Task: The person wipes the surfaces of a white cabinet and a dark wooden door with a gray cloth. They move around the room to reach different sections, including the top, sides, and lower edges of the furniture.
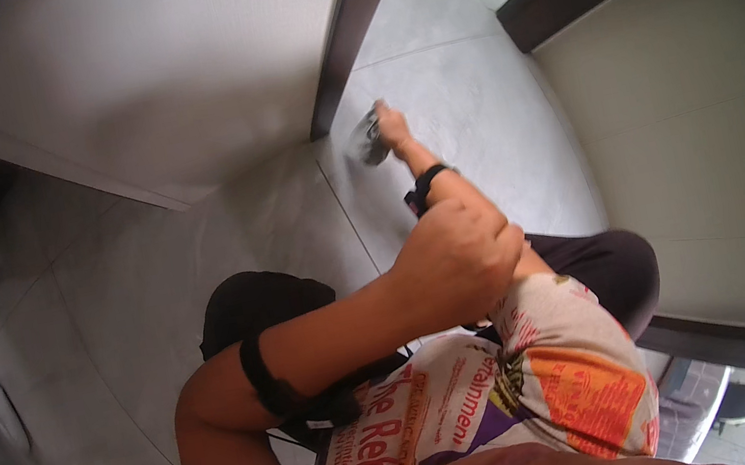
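Observation:
My right hand (392, 126) is closed on a dark grey, blurred object (370, 136), perhaps a cloth or a brush, low over the pale floor tiles by the end of a dark door frame. Motion blur hides the object's exact shape. Across my body reaches my left arm, and my left hand (459, 254) lies with curled fingers over my right arm near the elbow; its fingertips are hidden. Black bands sit on my right wrist and around my left forearm near the elbow.
A white wall panel with a dark frame edge (345, 35) stands ahead on the left. On the right is a beige wall (685, 140) with dark skirting. My bent knees flank the grey tiled floor (265, 214). A white round base (2, 410) is at far left.

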Tool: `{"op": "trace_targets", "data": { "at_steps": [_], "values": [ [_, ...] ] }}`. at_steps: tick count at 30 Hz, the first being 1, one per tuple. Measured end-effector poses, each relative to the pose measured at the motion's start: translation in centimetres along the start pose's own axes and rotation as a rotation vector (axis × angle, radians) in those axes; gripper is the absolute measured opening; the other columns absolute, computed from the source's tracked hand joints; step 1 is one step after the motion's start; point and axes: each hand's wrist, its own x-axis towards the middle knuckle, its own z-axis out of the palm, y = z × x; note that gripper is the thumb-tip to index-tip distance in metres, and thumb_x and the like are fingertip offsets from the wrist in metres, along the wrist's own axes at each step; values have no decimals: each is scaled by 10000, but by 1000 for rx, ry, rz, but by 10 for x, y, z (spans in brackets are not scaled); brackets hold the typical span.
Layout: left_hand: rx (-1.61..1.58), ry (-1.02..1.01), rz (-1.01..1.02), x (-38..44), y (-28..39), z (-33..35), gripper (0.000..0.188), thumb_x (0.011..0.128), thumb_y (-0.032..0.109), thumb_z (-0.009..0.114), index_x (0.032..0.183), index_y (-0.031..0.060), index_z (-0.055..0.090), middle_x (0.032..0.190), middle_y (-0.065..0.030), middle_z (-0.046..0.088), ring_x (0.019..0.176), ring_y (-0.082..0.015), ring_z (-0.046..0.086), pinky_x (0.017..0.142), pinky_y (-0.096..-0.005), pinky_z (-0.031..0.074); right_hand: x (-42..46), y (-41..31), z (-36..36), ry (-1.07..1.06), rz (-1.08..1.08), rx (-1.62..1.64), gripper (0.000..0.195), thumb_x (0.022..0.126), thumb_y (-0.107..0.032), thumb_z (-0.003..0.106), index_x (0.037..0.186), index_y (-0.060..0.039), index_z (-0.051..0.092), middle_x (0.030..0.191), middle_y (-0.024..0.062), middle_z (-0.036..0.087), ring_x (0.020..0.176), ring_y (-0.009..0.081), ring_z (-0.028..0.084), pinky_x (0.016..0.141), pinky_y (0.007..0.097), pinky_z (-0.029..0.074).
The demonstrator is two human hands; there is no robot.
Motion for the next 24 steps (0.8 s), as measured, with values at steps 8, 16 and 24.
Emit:
{"op": "trace_targets", "data": {
  "at_steps": [8, 16, 24],
  "values": [
    [74, -56, -320, 2, -59, 25, 217, 922, 176, 677, 761, 57, 593, 719, -151, 644, 608, -390, 631, 568, -473, 499, 64, -147, -83, 155, 129, 1042, 546, 1115, -506, 324, 1174, -60, 633, 1088, 112, 723, 968, 281, 703, 920, 453, 563],
    [218, -171, -511, 6, -90, 49, 193, 935, 183, 687, 811, 45, 636, 758, -152, 656, 686, -371, 650, 623, -479, 493, 70, -154, -54, -210, -59, 1611, 645, 1116, -514, 202, 1396, -53, 554, 1390, 157, 629, 1276, 358, 595, 1144, 503, 434],
    [527, -270, -684, 40, -80, 59, 166, 937, 159, 715, 821, 57, 654, 733, -97, 637, 639, -303, 630, 604, -418, 463, 80, -146, -8, -107, 149, 2269, 468, 1066, -445, 347, 1147, -165, 713, 1074, 59, 751, 944, 273, 700, 843, 477, 567]
  ]
}}
